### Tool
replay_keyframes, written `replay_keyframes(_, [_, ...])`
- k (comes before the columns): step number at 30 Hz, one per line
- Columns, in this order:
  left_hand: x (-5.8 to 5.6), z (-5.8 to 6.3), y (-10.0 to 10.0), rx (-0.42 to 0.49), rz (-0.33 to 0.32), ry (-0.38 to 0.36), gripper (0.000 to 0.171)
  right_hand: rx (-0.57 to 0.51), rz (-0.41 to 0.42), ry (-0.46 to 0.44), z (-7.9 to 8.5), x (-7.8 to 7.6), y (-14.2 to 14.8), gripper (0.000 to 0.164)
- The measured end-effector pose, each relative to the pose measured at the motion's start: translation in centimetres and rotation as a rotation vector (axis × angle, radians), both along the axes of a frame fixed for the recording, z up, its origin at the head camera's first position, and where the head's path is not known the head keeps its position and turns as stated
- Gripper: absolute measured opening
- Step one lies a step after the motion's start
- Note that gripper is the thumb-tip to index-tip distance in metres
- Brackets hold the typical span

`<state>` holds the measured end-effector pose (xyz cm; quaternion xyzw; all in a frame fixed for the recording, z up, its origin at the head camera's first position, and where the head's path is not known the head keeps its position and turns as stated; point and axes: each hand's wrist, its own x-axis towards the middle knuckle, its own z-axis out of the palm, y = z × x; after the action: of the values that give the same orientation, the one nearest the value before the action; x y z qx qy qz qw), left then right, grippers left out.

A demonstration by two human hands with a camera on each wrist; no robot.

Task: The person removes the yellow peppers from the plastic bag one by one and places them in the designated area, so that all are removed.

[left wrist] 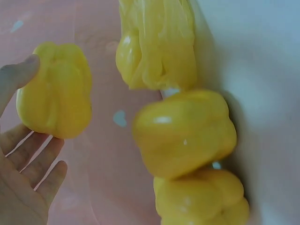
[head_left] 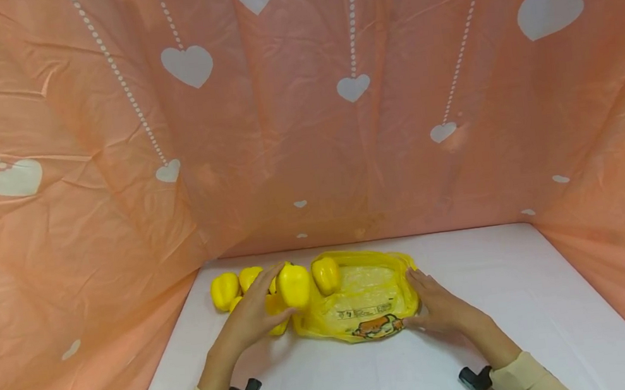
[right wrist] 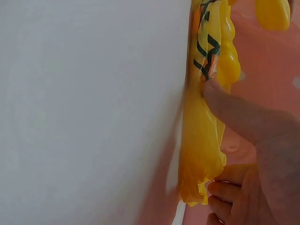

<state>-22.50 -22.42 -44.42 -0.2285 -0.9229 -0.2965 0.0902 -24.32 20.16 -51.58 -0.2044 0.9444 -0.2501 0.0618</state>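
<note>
My left hand (head_left: 253,312) holds a yellow bell pepper (head_left: 295,287) between thumb and fingers, raised beside the left end of a yellow plastic bag (head_left: 355,330). In the left wrist view, the thumb lies on one side of the held pepper (left wrist: 56,91) and the fingertips on the other. The bag lies with its mouth spread wide, and another bell pepper (head_left: 327,276) sits at its back left. My right hand (head_left: 441,302) touches the bag's right end, thumb on its printed side and fingers by the far edge, as the right wrist view shows.
Several more yellow bell peppers (head_left: 225,291) lie on the white table (head_left: 377,379) left of the bag, partly hidden by the left hand. Orange cloth (head_left: 320,156) with white hearts hangs behind and on both sides.
</note>
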Motion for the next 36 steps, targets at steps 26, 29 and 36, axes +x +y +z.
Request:
replay_keyframes(26, [1.4, 0.5, -7.4, 0.043, 0.136, 0.052, 0.087, -0.008, 0.005, -0.008, 0.2, -0.1, 0.1, 0.112])
replay_keyframes(29, [1.4, 0.5, -8.1, 0.051, 0.142, 0.050, 0.087, -0.009, 0.010, -0.004, 0.1, -0.1, 0.1, 0.112])
replay_keyframes(36, [1.7, 0.3, -10.2, 0.054, 0.168, 0.024, 0.088, -0.016, -0.001, -0.020, 0.2, 0.0, 0.0, 0.113])
